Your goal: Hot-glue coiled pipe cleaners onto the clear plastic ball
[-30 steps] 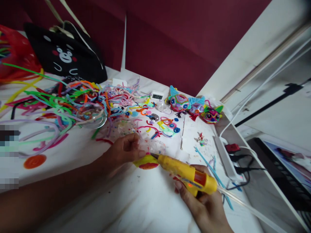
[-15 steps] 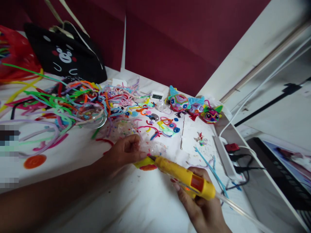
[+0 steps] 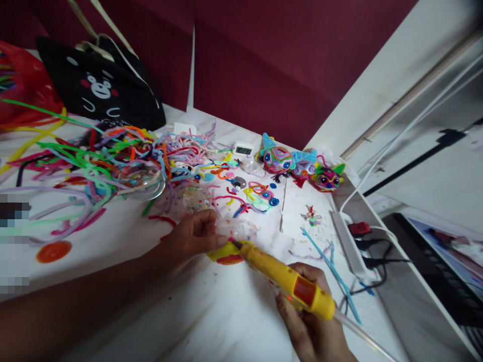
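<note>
My right hand (image 3: 315, 314) is wrapped round a yellow hot glue gun (image 3: 281, 271), with a clear glue stick (image 3: 364, 329) coming out of its back end. The gun's dark nozzle points left and meets, or nearly meets, the yellow edge of a clear plastic piece (image 3: 237, 229). That piece looks rounded and carries a yellow and orange patch (image 3: 226, 254) on its near side. Its left side is pinched between the thumb and fingers of my left hand (image 3: 196, 234). Whether the nozzle truly touches it I cannot tell.
Tangled colourful pipe cleaners (image 3: 113, 156) cover the left. Behind stand a black bag (image 3: 101, 85), a small digital clock (image 3: 243, 150) and several decorated fish-like heads (image 3: 277, 156). A white power strip (image 3: 352, 246) with cords lies right. An orange disc (image 3: 54, 251) rests near left.
The back of the glue gun has dropped slightly with my right hand, while its nozzle stays at the yellow edge. My left hand is almost unmoved.
</note>
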`<state>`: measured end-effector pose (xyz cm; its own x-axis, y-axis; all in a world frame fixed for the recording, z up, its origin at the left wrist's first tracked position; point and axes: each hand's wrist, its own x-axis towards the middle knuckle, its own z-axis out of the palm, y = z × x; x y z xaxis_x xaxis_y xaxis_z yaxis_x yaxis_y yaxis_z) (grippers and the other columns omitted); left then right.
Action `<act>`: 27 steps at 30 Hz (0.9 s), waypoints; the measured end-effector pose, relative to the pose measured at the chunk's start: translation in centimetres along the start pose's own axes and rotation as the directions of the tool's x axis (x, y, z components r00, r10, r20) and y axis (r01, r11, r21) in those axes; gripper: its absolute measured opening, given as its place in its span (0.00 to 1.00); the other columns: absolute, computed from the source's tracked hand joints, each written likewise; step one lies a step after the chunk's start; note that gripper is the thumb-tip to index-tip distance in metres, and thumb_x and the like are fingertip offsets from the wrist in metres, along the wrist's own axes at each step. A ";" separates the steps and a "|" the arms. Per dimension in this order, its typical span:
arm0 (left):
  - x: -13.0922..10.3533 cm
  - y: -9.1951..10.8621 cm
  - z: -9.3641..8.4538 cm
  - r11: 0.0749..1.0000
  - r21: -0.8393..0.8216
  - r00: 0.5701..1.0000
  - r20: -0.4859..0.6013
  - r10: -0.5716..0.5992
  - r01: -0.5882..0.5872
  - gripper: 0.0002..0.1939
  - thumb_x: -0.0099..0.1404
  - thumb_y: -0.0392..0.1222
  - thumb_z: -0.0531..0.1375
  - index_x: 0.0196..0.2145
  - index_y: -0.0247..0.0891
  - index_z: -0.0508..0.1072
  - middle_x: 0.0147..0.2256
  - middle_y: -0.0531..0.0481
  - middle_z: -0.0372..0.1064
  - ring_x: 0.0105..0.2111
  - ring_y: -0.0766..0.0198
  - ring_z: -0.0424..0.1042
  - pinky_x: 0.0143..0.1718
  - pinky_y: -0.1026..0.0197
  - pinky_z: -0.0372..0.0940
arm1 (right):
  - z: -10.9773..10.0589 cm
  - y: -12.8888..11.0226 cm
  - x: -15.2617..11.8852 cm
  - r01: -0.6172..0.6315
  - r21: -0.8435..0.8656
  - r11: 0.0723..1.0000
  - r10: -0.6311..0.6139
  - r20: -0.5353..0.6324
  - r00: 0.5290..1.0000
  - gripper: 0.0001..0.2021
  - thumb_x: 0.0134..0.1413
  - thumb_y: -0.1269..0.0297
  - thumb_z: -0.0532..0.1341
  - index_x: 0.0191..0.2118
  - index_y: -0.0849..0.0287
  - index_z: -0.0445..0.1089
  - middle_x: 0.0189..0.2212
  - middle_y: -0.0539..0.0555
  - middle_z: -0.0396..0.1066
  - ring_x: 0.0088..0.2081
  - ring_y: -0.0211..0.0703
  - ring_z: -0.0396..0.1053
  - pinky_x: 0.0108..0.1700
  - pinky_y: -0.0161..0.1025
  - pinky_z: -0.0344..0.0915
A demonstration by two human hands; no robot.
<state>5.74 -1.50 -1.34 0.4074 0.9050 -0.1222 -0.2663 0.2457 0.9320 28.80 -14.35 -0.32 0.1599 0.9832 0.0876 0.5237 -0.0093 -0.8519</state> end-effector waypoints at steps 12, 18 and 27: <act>0.1 -0.5 -0.4 0.999 0.029 1.000 -0.020 -0.020 0.020 0.24 0.50 0.46 0.75 0.27 0.39 0.61 0.25 0.61 0.53 0.26 0.70 0.52 0.29 0.67 0.51 | 0.0 -0.2 -0.2 0.046 0.001 0.999 -0.046 -0.044 0.998 0.15 0.66 0.45 0.60 0.44 0.53 0.69 0.26 0.52 0.72 0.30 0.47 0.75 0.30 0.36 0.72; 0.2 -0.7 -0.6 0.998 0.054 1.000 -0.010 -0.020 0.021 0.25 0.51 0.47 0.75 0.28 0.39 0.60 0.25 0.61 0.52 0.26 0.70 0.51 0.29 0.65 0.49 | 0.0 -0.1 -0.2 0.059 0.003 0.998 -0.058 -0.058 0.997 0.15 0.66 0.46 0.61 0.43 0.53 0.69 0.25 0.52 0.71 0.29 0.47 0.74 0.31 0.36 0.72; 0.2 -0.7 -0.5 0.998 0.050 0.999 -0.019 -0.033 0.034 0.25 0.50 0.47 0.75 0.27 0.39 0.60 0.25 0.61 0.53 0.26 0.70 0.52 0.29 0.65 0.50 | -0.1 0.1 -0.2 0.041 0.007 0.999 -0.041 -0.039 0.998 0.15 0.65 0.47 0.62 0.44 0.53 0.69 0.26 0.53 0.71 0.30 0.48 0.75 0.32 0.38 0.73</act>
<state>5.55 -1.30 -2.20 0.3996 0.9028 -0.1589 -0.2087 0.2584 0.9432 28.90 -14.55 -0.40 0.1714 0.9749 0.1425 0.5235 0.0324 -0.8514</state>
